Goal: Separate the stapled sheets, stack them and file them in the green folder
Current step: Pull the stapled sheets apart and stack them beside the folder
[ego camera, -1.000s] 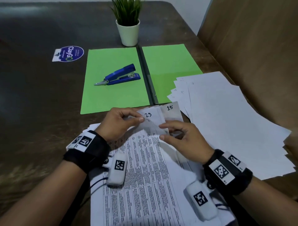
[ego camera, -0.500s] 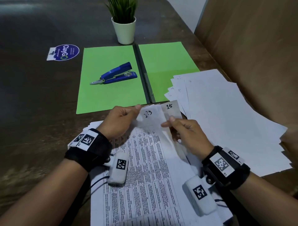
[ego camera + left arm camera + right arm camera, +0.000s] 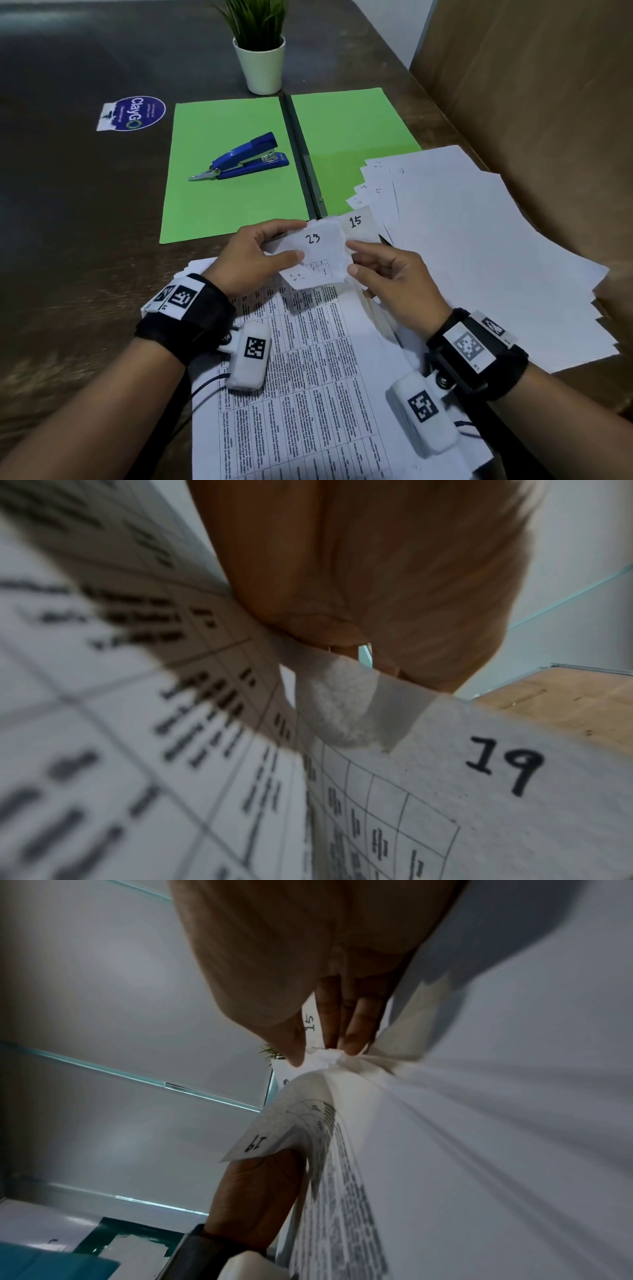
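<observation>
Just in front of the open green folder (image 3: 236, 171), both hands are working at the top corner of the stapled sheets (image 3: 308, 377), which are lying printed side up on the dark worktop (image 3: 68, 240). The left hand (image 3: 253, 260) is pinching a folded-back corner marked 23 (image 3: 313, 238) between thumb and fingers, and the right hand (image 3: 394, 284) is pinching the same bundle from the other side, thumb and forefinger closing on the paper's edge. Behind that corner, another one marked 15 (image 3: 356, 222) is sticking up. Seen from the left wrist, the left hand (image 3: 359, 574) is gripping a crumpled corner, with a sheet numbered 19 (image 3: 503, 767) curling just below it. Seen from the right wrist, the fingertips (image 3: 352, 1042) of the right hand (image 3: 308, 974) are squeezing the bunched corner where the pages are meeting, and the sheet marked 19 (image 3: 255, 1144) is bending over the left hand. A blue stapler (image 3: 243, 158) is resting on the folder's left leaf. To the right of the folder, a fanned pile of loose white sheets (image 3: 479, 257) is overlapping its right leaf. Beyond the folder, a potted plant (image 3: 260, 51) is standing in a white pot, and to the folder's left a round blue sticker (image 3: 132, 113) is lying flat on the worktop.
</observation>
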Motion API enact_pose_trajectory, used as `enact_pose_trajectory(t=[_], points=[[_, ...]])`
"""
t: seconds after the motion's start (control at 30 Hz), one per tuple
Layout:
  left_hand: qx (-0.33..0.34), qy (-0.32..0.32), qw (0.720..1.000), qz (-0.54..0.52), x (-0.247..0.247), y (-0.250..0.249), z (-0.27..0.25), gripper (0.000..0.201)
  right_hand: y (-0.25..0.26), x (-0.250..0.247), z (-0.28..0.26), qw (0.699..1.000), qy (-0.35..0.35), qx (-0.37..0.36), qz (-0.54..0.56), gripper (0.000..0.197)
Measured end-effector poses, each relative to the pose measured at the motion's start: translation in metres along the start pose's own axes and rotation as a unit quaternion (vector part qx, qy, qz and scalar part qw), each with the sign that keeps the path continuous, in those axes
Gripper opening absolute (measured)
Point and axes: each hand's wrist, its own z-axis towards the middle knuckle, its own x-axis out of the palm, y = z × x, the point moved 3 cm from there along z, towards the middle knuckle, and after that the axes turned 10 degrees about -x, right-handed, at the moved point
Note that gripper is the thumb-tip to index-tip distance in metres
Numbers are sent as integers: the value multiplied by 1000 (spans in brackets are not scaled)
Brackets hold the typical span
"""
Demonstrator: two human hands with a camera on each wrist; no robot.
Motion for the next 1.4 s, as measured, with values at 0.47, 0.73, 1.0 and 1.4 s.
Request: enact_pose_trajectory(t=[0.47,0.73,1.0,1.4], points=[[24,-31,999,11,-5,7,6,23,4,-2,-1,998,17,-46,-28,36],[14,-19,1000,-12,-2,3,0,9,-3,0,0,999,28,-31,-21,26],[13,-17,999,24,-3,4,2,30,-1,-1,-1,998,30,-48,-24,32],[-3,-24,998,55,-5,7,5,44,-1,-2,-4,995,71,-66,11,29]])
